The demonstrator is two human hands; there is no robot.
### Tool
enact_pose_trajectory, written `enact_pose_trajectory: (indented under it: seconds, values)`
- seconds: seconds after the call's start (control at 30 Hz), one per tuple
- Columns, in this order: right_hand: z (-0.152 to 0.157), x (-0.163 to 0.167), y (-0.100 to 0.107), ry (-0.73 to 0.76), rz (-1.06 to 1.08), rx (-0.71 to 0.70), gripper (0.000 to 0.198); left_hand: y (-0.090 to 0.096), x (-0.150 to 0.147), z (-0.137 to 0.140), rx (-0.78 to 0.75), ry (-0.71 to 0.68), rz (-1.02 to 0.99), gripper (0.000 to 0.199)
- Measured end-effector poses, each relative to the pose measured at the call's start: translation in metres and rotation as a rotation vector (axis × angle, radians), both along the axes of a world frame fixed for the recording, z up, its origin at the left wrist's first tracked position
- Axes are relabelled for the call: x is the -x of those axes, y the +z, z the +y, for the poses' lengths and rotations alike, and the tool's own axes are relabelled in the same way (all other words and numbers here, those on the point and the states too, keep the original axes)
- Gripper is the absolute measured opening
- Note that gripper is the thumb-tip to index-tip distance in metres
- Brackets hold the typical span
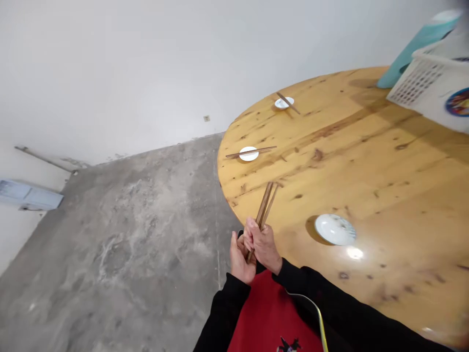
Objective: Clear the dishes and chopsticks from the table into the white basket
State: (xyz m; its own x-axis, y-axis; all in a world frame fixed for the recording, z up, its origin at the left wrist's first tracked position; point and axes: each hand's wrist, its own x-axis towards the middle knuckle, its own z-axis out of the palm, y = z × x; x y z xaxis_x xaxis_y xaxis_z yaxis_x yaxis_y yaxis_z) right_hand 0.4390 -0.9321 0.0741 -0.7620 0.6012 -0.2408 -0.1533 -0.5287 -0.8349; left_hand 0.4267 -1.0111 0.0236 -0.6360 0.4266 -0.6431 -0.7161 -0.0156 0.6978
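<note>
Brown wooden chopsticks (263, 208) point up and away from me over the table's near left edge. My right hand (266, 248) is closed round their lower part. Against it, my left hand (242, 260) curls about the bottom ends, which lie against its palm; some of its fingers are hidden. To the right, a small white dish (335, 229) sits on the wooden table (366, 186). Farther off, another white dish (249, 156) has a pair of chopsticks (267, 148) across it. Near the back edge, a third dish (280, 104) also carries chopsticks (292, 106).
A white plastic basket (421, 78) and a tall teal object (406, 54) stand at the table's back right. Grey concrete floor (146, 244) lies to my left, up to a white wall (128, 73). A pale blue box-like object (31, 195) is at far left.
</note>
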Motion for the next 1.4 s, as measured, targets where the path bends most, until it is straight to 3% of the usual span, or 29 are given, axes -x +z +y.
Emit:
enact_pose_trajectory:
  seconds: [0.1, 0.2, 0.3, 0.4, 0.57, 0.77, 0.93, 1.1, 1.17, 1.23, 1.3, 1.4]
  values:
    - [0.000, 0.046, -0.005, 0.004, -0.019, 0.064, 0.067, 0.000, 0.052, 0.003, 0.133, -0.087, 0.040, 0.070]
    - [0.019, 0.083, -0.006, -0.093, -0.063, 0.127, 0.067, 0.000, 0.104, 0.013, 0.167, -0.157, 0.162, 0.060]
    - [0.045, 0.100, -0.008, -0.240, -0.119, 0.187, 0.064, 0.000, 0.159, 0.031, 0.263, -0.305, 0.527, 0.039]
    - [0.064, 0.102, -0.009, -0.337, -0.160, 0.206, 0.065, 0.002, 0.222, 0.058, 0.499, -0.515, 0.940, 0.024]
    - [0.069, 0.097, -0.011, -0.469, -0.233, 0.189, 0.066, 0.009, 0.317, 0.129, 0.776, -0.788, 1.447, 0.035]
    - [0.050, 0.113, -0.014, -0.736, -0.271, 0.214, 0.064, -0.005, 0.366, 0.200, 0.976, -1.110, 1.707, 0.042]
    - [0.027, 0.147, -0.017, -0.897, -0.297, 0.250, 0.066, -0.015, 0.387, 0.223, 0.883, -1.309, 1.696, 0.030]
    - [0.029, 0.190, -0.020, -0.901, -0.197, 0.353, 0.059, -0.007, 0.391, 0.199, 0.721, -1.346, 1.677, 0.029]
    - [0.038, 0.209, -0.021, -0.934, -0.163, 0.356, 0.058, -0.007, 0.387, 0.172, 0.623, -1.397, 1.645, 0.028]
    - [0.050, 0.231, -0.022, -0.976, -0.152, 0.337, 0.056, -0.009, 0.382, 0.140, 0.405, -1.446, 1.555, 0.028]
    - [0.059, 0.254, -0.022, -0.989, -0.154, 0.296, 0.054, -0.011, 0.381, 0.110, 0.255, -1.409, 1.533, 0.025]
    - [0.064, 0.292, -0.019, -0.953, -0.205, 0.201, 0.047, -0.004, 0.390, 0.077, 0.187, -1.437, 1.524, 0.023]
